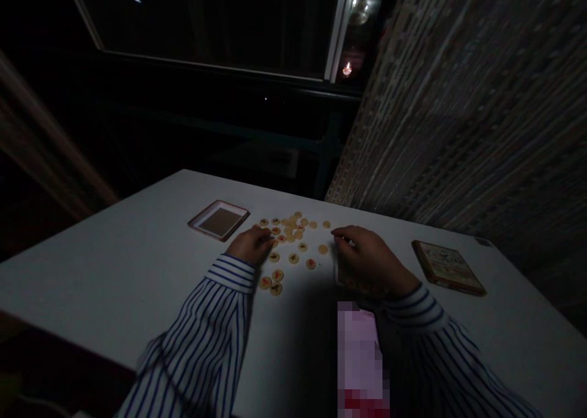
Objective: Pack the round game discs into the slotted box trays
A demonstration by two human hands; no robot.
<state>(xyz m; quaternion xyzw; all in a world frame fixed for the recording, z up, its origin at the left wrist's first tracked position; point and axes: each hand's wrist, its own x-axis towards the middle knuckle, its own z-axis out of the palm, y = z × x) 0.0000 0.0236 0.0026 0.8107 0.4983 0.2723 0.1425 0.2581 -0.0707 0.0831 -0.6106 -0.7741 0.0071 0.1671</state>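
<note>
Several round wooden Chinese chess pieces [294, 258] with red or black characters lie scattered on the white table; some at the back show blank faces. My left hand [250, 245] is at the left edge of this group, fingers curled in among the pieces. Whatever they grip is hidden. To the right of the pieces, my right hand [367, 253] hovers with thumb and forefinger drawn together; what is between them, if anything, cannot be made out. Below it, in shadow, sits a shallow box [338, 275] with pieces in it, mostly covered by the hand.
An open shallow box lid [205, 222] lies at the left on the table [151, 241]. A flat box with a printed cover [448, 266] rests at the right. A blurred pink item [360, 351] is at the front. Hanging string curtains [458, 100] and a dark window stand behind.
</note>
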